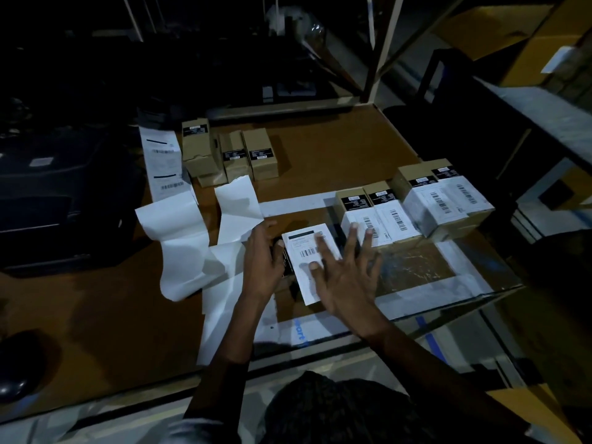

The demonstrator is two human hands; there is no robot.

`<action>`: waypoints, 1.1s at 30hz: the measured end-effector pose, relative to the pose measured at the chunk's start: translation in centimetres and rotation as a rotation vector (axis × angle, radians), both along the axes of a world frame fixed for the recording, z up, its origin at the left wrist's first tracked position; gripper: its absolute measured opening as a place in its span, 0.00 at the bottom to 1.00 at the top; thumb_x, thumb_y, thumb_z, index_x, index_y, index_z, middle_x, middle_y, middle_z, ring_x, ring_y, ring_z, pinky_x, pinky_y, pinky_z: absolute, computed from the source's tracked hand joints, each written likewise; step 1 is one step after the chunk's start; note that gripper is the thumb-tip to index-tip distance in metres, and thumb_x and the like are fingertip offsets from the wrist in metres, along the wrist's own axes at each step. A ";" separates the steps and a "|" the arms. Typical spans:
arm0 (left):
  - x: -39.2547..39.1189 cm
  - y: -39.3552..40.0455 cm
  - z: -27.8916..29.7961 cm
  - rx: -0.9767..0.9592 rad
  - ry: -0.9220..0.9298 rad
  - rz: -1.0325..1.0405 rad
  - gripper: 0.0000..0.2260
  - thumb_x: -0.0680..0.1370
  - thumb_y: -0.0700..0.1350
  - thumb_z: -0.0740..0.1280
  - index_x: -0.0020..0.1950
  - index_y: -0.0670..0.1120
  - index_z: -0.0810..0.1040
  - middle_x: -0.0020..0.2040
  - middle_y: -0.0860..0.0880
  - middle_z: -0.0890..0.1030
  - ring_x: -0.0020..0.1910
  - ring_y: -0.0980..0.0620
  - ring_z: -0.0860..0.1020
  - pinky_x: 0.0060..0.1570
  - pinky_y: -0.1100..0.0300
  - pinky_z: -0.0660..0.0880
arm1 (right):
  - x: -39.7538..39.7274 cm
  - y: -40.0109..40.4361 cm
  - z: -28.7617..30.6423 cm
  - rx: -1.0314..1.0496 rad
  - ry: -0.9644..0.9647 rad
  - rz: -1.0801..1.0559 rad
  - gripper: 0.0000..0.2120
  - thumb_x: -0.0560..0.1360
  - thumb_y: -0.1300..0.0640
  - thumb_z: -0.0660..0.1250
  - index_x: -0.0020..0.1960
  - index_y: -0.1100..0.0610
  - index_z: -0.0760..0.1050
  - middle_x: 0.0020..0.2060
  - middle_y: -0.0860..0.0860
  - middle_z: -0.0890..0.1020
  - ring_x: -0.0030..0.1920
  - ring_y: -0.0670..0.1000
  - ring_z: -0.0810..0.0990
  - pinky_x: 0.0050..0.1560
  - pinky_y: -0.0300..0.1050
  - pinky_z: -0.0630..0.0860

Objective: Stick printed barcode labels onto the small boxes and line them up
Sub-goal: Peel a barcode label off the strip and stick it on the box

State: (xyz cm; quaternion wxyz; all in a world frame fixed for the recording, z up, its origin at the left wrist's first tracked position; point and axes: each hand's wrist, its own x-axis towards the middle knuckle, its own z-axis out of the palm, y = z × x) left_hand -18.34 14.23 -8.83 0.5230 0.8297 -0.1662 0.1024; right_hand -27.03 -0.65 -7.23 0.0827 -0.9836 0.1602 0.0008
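Observation:
A small box (pixel 286 262) lies on the brown table in front of me, with a white barcode label (pixel 304 251) over its top. My left hand (pixel 261 262) grips the box's left side. My right hand (pixel 344 270) lies flat with spread, straight fingers pressing on the label. Just to the right, several labelled boxes (pixel 413 203) stand in a row. Several unlabelled brown boxes (pixel 230 153) sit at the back left.
A strip of printed labels (pixel 163 165) runs from a dark printer (pixel 64 200) at the left. Peeled white backing paper (pixel 192 248) lies in loose curls left of my hands. White tape (pixel 426 291) marks a rectangle on the table. Shelving stands at the right.

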 end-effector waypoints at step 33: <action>-0.2 0.1 -0.3 0.195 -0.143 0.032 0.16 0.83 0.47 0.57 0.69 0.42 0.70 0.62 0.42 0.78 0.60 0.43 0.78 0.59 0.44 0.78 | -0.6 -2.4 -0.9 0.046 -0.047 0.052 0.40 0.74 0.28 0.28 0.82 0.44 0.38 0.78 0.61 0.30 0.75 0.61 0.22 0.71 0.66 0.28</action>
